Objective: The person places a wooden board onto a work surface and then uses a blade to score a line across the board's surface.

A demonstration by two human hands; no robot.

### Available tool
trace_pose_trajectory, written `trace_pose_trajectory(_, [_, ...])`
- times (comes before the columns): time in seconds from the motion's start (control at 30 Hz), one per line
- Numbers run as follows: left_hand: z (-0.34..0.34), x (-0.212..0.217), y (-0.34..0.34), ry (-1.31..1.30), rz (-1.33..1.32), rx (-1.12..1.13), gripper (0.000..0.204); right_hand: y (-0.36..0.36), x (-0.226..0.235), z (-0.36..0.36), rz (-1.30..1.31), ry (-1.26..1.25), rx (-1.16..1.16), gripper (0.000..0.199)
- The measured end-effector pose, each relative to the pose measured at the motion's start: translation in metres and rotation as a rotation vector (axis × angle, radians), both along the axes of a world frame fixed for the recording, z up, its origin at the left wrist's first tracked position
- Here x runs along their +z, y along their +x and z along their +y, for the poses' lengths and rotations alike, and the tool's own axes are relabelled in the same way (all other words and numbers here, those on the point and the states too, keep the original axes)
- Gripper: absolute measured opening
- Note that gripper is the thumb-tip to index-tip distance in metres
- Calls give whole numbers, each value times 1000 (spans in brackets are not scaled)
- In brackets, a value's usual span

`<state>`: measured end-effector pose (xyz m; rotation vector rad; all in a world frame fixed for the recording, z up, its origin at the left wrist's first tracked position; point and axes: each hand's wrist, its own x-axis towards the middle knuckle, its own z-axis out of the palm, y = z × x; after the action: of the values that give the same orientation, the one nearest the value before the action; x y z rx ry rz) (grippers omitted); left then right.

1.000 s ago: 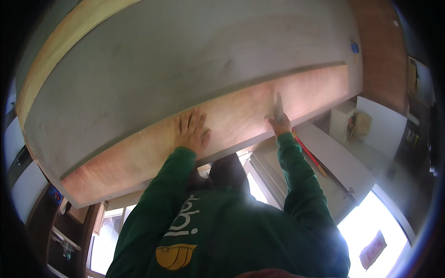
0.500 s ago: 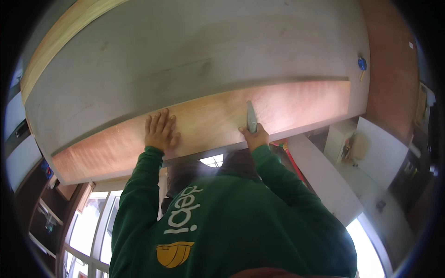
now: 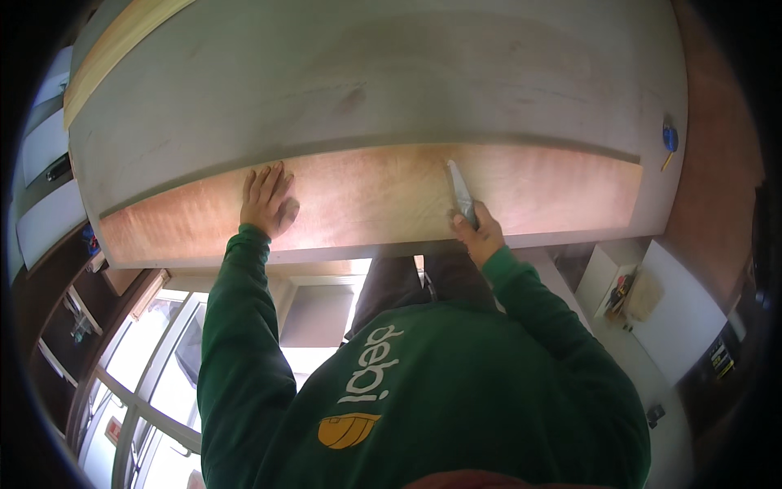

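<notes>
**Hands on a large board, scraper at the colour line**

While the head view looks down over a green sweatshirt (image 3: 423,407), a large flat board (image 3: 366,73) fills the upper part of the picture, and everything below is placed against that board.

Head view:
- Board surface is in two bands. The far band is pale grey; the near band (image 3: 366,204), along the board's near edge, is warm reddish-brown wood. A curved dark line separates them.
- Left hand (image 3: 266,200): flat on the reddish band, palm down, fingers spread and pointing toward the grey band. It grips nothing, only presses on the board.
- Right hand (image 3: 479,232): at the board's near edge, closed around the handle of a narrow grey scraper-like tool (image 3: 459,189). The tool's tip reaches up to the dark line between the bands. Its exact kind is too small to tell.
- Small blue object (image 3: 669,138) lies on the board's far right end, well apart from both hands.
- Pale wooden strip (image 3: 122,49) runs along the board's far left edge.
- Below the board's near edge: dark trousers (image 3: 407,281), a light floor, and white box-like units (image 3: 684,318) to the right.
- Left of the board: dark shelving (image 3: 57,326) and bright window frames (image 3: 155,383).
</notes>
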<state>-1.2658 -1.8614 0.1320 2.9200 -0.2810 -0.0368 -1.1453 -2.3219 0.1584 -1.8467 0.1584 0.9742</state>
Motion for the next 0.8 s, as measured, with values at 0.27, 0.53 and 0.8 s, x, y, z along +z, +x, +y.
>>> trace_pose_trajectory(0.27, [-51,0,-6,197,-15,392,68,32,4,-3,48,19,47,41])
trace_pose_trajectory(0.53, [-228,-31,85,-59,68,1481,88,48,-2,-22,165,41,224,44])
trace_pose_trajectory(0.8, [-239,-22,98,7,142,1591,89,167,0,78,-388,389,1002,33])
